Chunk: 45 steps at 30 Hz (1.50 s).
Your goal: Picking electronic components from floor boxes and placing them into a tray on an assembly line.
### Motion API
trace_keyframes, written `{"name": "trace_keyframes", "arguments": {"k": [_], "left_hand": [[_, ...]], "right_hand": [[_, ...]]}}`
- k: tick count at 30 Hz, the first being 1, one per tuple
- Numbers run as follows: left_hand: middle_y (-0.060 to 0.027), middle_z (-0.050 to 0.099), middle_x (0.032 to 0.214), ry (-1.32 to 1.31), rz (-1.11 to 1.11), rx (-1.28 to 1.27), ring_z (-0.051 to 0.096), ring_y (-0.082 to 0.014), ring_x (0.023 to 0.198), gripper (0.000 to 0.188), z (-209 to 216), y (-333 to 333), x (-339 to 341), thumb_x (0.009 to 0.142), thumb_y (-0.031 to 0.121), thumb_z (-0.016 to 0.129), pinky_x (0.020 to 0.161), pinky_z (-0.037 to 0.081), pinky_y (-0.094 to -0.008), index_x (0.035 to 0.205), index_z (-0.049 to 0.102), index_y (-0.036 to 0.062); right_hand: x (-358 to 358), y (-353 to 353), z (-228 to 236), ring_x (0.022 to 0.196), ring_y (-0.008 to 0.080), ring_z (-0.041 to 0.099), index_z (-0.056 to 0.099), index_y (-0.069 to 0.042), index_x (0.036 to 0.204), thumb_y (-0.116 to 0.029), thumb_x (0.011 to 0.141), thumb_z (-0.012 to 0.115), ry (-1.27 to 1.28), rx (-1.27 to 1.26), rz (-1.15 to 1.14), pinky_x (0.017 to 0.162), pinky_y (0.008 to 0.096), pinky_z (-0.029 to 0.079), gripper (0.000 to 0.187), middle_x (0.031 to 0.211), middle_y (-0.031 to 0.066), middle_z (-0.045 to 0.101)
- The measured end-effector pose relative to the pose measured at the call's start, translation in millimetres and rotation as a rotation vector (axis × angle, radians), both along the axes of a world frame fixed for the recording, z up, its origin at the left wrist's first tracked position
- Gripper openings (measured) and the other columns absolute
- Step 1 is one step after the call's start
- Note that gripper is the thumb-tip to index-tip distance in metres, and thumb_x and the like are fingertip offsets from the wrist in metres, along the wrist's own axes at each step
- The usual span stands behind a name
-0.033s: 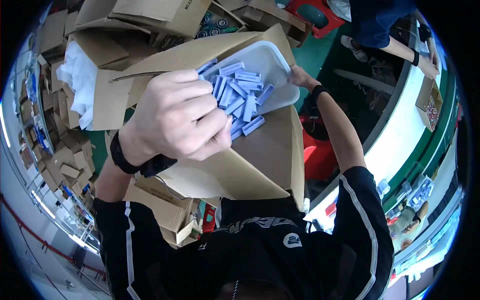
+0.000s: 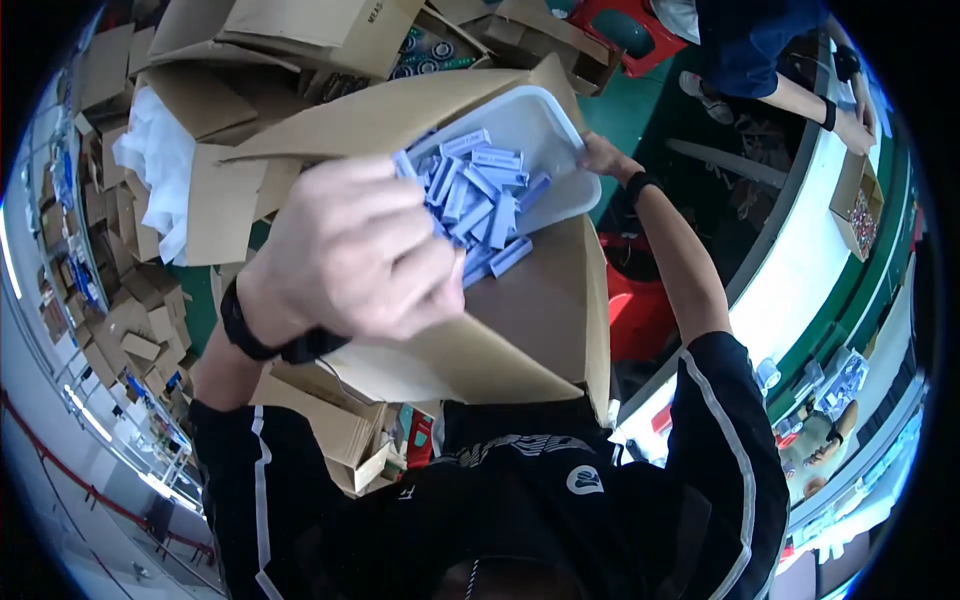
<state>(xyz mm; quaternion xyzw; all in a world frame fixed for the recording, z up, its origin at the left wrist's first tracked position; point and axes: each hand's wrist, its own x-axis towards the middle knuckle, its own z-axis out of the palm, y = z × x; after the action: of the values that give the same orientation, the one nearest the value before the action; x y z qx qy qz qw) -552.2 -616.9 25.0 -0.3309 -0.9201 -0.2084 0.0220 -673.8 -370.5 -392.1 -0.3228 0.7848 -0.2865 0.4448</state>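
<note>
A translucent white plastic bin (image 2: 548, 130) is tilted inside an open cardboard box (image 2: 530, 310). Small blue-purple rectangular blocks (image 2: 480, 190) lie heaped in it, and several spill past its near edge toward the box's inside. At the bin's right end, my right hand (image 2: 604, 156) is closed on the rim. My left hand (image 2: 365, 250), slightly blurred, is a closed fist over the left side of the box and partly covers the bin's left end. What its fingers hold, if anything, is hidden.
Opened cartons (image 2: 300, 35) crowd the far left, one holding white wrapping (image 2: 160, 170). A red stool (image 2: 635, 310) stands right of the box. Along the right runs a white bench (image 2: 770, 250), where another person's hand (image 2: 855, 132) is near a small carton (image 2: 858, 205).
My left fist has shifted slightly toward me and looks more blurred. The bin's far edge has dropped a little, and the blocks have moved slightly. My right hand stays on the rim.
</note>
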Motion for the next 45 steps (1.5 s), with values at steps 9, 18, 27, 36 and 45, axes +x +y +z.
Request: {"name": "trace_keyframes", "arguments": {"k": [9, 18, 27, 36, 45], "left_hand": [[0.0001, 0.032, 0.053, 0.079, 0.054, 0.087, 0.035, -0.0156, 0.045, 0.023, 37.2, 14.8, 36.2, 0.071, 0.007, 0.058, 0.043, 0.023, -0.0264, 0.054, 0.043, 0.0049], [-0.0017, 0.033, 0.051, 0.142, 0.166, -0.048, 0.037, -0.0168, 0.044, 0.026, 14.9, -46.8, 79.1, 0.067, 0.009, 0.059, 0.044, 0.025, -0.0267, 0.052, 0.038, 0.0075], [-0.0024, 0.04, 0.053, 0.198, 0.383, -0.138, 0.045, -0.0169, 0.051, 0.03, -69.2, -78.7, 192.6, 0.069, 0.013, 0.065, 0.055, 0.033, -0.0293, 0.053, 0.04, 0.0086], [-0.0216, 0.042, 0.128, 0.129, 1.638, -0.374, 0.042, -0.0348, 0.118, 0.018, -133.4, -29.2, 359.8, 0.078, 0.018, 0.068, 0.098, 0.032, -0.0472, 0.092, 0.064, 0.0077], [-0.0189, 0.049, 0.125, -0.608, 1.277, 0.591, 0.045, -0.0358, 0.12, 0.048, -109.6, 133.5, 325.0, 0.076, 0.031, 0.074, 0.1, 0.037, -0.044, 0.114, 0.06, 0.0056]], "right_hand": [[98.3, -23.3, -36.6, 0.072, 0.021, 0.059, 0.063, 0.003, 0.092, -0.006, 0.063, 0.065, -0.625, -0.229, -0.24, 0.067, 0.0353, 0.048, 0.031, 0.073, 0.0077, 0.062], [6.7, -18.4, 71.2, 0.083, 0.0143, 0.058, 0.057, 0.0, 0.11, -0.002, 0.07, 0.066, -0.782, -0.156, -0.027, 0.067, 0.0266, 0.048, 0.041, 0.097, 0.0057, 0.06], [-15.2, 18.9, 73.4, 0.088, 0.015, 0.06, 0.054, 0.007, 0.114, -0.003, 0.072, 0.066, -0.447, 0.006, -0.228, 0.075, 0.0301, 0.051, 0.045, 0.099, 0.0084, 0.063], [78.0, -57.0, 115.8, 0.078, 0.0171, 0.062, 0.062, 0.006, 0.105, -0.007, 0.076, 0.063, -0.307, 0.092, 0.118, 0.069, 0.0324, 0.05, 0.032, 0.091, 0.0093, 0.067], [89.3, -88.3, 136.8, 0.072, 0.0161, 0.062, 0.062, 0.005, 0.102, -0.007, 0.073, 0.064, -0.266, -0.054, 0.067, 0.065, 0.0304, 0.05, 0.031, 0.082, 0.007, 0.065]]}}
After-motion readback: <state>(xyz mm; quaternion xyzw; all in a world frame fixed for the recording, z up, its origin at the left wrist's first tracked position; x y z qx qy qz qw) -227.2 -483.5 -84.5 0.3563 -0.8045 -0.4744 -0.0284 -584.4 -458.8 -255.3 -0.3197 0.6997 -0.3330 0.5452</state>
